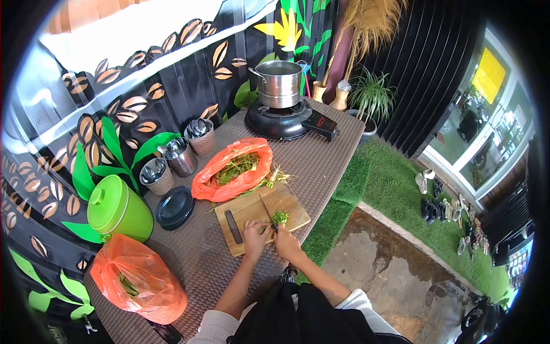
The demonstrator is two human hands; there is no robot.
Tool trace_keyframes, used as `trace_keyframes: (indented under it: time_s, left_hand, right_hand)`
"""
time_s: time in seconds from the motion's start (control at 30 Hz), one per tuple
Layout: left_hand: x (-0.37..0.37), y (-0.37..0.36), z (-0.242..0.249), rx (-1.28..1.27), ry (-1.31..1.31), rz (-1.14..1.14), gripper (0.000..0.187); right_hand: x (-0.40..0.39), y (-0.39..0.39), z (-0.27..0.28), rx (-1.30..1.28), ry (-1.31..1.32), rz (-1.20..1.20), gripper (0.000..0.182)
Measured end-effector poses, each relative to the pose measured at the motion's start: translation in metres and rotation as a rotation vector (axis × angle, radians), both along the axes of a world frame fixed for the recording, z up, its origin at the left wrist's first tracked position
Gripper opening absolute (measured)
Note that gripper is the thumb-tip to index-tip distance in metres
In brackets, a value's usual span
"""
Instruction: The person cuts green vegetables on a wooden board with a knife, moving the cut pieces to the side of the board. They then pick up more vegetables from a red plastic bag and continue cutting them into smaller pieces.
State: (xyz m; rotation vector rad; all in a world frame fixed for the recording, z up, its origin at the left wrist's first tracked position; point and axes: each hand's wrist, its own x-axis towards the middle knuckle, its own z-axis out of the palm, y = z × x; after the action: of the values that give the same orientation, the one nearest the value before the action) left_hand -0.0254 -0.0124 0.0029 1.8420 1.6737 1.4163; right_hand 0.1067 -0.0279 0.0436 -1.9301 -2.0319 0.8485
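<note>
A wooden cutting board [289, 203] with a slot handle lies on the brown woven-textured table [200, 252]. My right hand [286, 242] is closed round the handle of a knife [267, 208], whose blade reaches up across the board. Beside it, my left hand [254, 236] is closed on a small bit of green stems [263, 230] at the board's near edge. A little heap of chopped greens [280, 217] sits right of the blade. Behind the board, an open orange bag [201, 186] holds leafy greens [235, 168], with some stems spilling out next to it.
A steel pot [279, 86] stands on a black portable stove [275, 125] at the back. Metal cups of cutlery [181, 157], dark plates [175, 207], a lime-green container [119, 207] and another orange bag [143, 281] line the left. Shoes [438, 210] lie on grass matting.
</note>
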Motion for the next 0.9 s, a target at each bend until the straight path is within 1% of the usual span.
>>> trace_keyframes:
  time_s: [0.07, 0.13, 0.2, 0.23, 0.27, 0.33, 0.37, 0.43, 0.5, 0.57, 0.67, 0.7, 0.77, 0.9]
  left_hand:
    - [0.001, 0.002, 0.0, 0.001, -0.009, 0.003, 0.011]
    - [0.003, -0.001, 0.02, -0.258, -0.127, 0.06, 0.012]
    - [-0.002, 0.006, 0.004, -0.279, -0.116, 0.059, 0.012]
    - [-0.003, 0.007, 0.0, -0.302, -0.103, 0.058, 0.013]
    - [-0.004, 0.005, -0.005, -0.3, -0.103, 0.06, 0.013]
    - [-0.004, 0.002, -0.004, -0.083, -0.052, 0.008, 0.015]
    - [-0.003, 0.0, -0.005, -0.085, -0.051, 0.008, 0.015]
    - [0.0, -0.006, 0.002, 0.012, 0.008, 0.01, 0.013]
    - [0.001, -0.008, 0.007, 0.022, 0.025, 0.0, 0.011]
    - [0.001, -0.007, 0.01, 0.037, 0.041, -0.006, 0.009]
    - [0.002, -0.009, 0.008, 0.063, 0.05, 0.002, 0.009]
    - [0.003, -0.009, 0.009, 0.05, 0.043, 0.0, 0.009]
    - [0.002, -0.008, 0.01, 0.039, 0.036, 0.002, 0.009]
    - [0.002, -0.009, 0.007, 0.042, 0.058, 0.0, 0.008]
  right_hand:
    - [0.008, 0.007, 0.0, 0.039, 0.055, 0.065, 0.031]
    - [0.012, 0.006, 0.003, 0.033, 0.062, 0.083, 0.03]
    - [0.012, 0.001, 0.01, 0.029, 0.067, 0.099, 0.029]
    - [0.009, -0.007, 0.016, 0.016, 0.035, 0.068, 0.029]
    - [0.005, -0.012, 0.02, 0.003, 0.004, 0.039, 0.029]
    - [-0.003, -0.014, 0.017, -0.031, -0.009, 0.015, 0.03]
    - [-0.005, -0.015, 0.015, -0.069, -0.022, -0.014, 0.03]
    - [-0.005, -0.003, 0.006, -0.041, -0.014, 0.004, 0.031]
    - [-0.002, 0.007, 0.0, -0.011, -0.004, 0.017, 0.031]
    - [0.006, 0.014, -0.001, 0.006, 0.027, 0.083, 0.031]
    - [0.01, 0.004, -0.001, 0.023, 0.021, 0.092, 0.031]
    - [0.008, -0.003, -0.001, 0.024, 0.019, 0.092, 0.031]
    - [0.0, -0.015, -0.002, -0.002, -0.023, 0.016, 0.031]
    - [-0.004, 0.0, -0.002, -0.016, -0.007, 0.013, 0.031]
